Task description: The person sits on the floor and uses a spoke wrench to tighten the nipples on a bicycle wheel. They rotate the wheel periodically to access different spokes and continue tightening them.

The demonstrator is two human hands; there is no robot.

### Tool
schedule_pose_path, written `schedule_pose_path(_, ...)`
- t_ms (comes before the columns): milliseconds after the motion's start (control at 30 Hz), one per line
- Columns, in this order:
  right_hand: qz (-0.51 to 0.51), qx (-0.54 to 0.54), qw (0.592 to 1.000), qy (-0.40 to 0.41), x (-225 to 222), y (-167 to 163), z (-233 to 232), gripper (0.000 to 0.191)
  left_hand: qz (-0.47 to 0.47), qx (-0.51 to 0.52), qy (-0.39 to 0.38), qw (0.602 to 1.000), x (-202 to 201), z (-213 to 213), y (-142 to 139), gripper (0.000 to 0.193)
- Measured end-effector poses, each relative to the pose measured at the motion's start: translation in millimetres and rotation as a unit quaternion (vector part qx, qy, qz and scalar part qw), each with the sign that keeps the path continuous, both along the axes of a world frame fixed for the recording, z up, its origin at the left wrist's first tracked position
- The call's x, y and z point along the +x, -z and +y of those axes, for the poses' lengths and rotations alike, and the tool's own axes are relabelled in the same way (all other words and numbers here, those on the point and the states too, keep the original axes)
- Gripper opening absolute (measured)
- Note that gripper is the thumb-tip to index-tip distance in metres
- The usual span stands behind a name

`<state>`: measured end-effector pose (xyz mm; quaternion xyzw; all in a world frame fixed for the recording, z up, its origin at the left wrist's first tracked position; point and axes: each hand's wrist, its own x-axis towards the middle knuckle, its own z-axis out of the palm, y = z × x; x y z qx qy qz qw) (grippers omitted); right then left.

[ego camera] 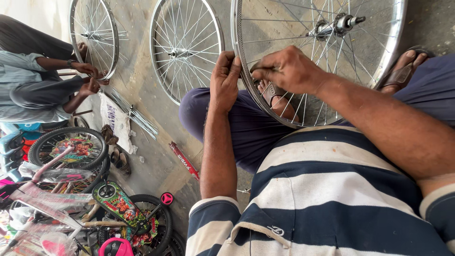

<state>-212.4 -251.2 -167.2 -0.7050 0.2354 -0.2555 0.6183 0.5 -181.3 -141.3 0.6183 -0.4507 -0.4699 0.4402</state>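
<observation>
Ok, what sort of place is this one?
Probably a bicycle repair or assembly workshop: bare silver spoked wheel rims stand about, loose spokes lie on the concrete floor, and wrapped colourful children's bicycles crowd one side.

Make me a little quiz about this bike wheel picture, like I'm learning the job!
1. True or false: both of the person's hands touch the same wheel rim.
2. How many bare spoked wheels show in the top half of the picture: A) one, B) three, C) five?
3. Which hand pinches something small at the rim?

Key
1. True: the left hand grips the rim's edge and the right hand rests over it.
2. B: the held wheel, a middle wheel, and a far wheel that a second person's hands work on.
3. The right hand; what it pinches is too small to tell.
</observation>
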Motion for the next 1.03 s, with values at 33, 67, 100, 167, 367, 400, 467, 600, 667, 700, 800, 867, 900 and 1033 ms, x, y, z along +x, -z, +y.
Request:
schedule_pose_path(33,-0.025,0.009,1.0,-0.001,-2.7,-1.1,-1.1,0.014,0.001,-0.005,0.0,1.0,0.4,-0.2,0.8,0.02)
schedule_pose_path(67,-0.048,0.016,0.999,-0.003,-4.6,-1.9,-2.4,0.014,0.003,-0.012,-0.001,1.0,0.6,-1.1,1.7,0.019)
schedule_pose_path(100,-0.073,-0.012,0.997,0.001,-8.6,-2.4,-3.2,0.014,0.0,-0.01,0.001,1.0,0.3,-1.4,2.5,0.019)
schedule_pose_path(167,-0.121,-0.065,0.99,0.004,-15.6,-1.2,-4.0,0.014,-0.005,-0.004,0.0,1.0,0.7,0.9,3.2,0.019)
schedule_pose_path(367,0.167,-0.15,0.974,0.01,17.6,2.9,11.7,0.03,0.002,-0.006,0.0,1.0,-3.5,-5.0,6.9,0.02)
schedule_pose_path(400,0.115,-0.126,0.985,0.001,14.3,4.5,10.7,0.033,-0.008,-0.003,0.001,1.0,-2.3,-5.2,6.7,0.02)
schedule_pose_path(467,0.013,-0.077,0.997,-0.022,-2.4,9.4,7.5,0.039,-0.027,0.001,0.0,1.0,-1.4,-3.8,7.4,0.02)
schedule_pose_path(600,-0.026,-0.073,0.997,0.023,-9.1,12.0,1.7,0.027,-0.02,-0.005,-0.017,1.0,-5.2,-6.9,7.2,0.022)
schedule_pose_path(667,0.143,-0.146,0.979,0.027,7.4,11.9,8.8,0.042,-0.018,-0.003,-0.018,1.0,-5.6,-9.3,7.4,0.024)
schedule_pose_path(700,0.129,-0.167,0.977,0.037,10.5,11.9,11.5,0.043,-0.018,-0.004,-0.019,1.0,-6.0,-10.6,7.8,0.024)
schedule_pose_path(800,0.056,-0.166,0.984,0.033,7.0,12.8,14.6,0.038,-0.016,-0.007,-0.02,1.0,-3.9,-11.2,8.5,0.025)
schedule_pose_path(867,-0.034,-0.079,0.996,-0.009,-12.2,14.1,9.2,0.026,-0.01,-0.011,-0.016,1.0,-1.9,-7.3,10.5,0.025)
schedule_pose_path(900,-0.03,-0.073,0.997,0.001,-13.6,12.4,4.4,0.027,-0.016,-0.01,-0.018,1.0,-2.1,-7.8,11.8,0.025)
schedule_pose_path(1033,0.197,-0.037,0.98,-0.003,0.7,-4.0,4.2,0.048,-0.03,-0.012,-0.019,0.999,-3.5,-10.0,13.7,0.025)
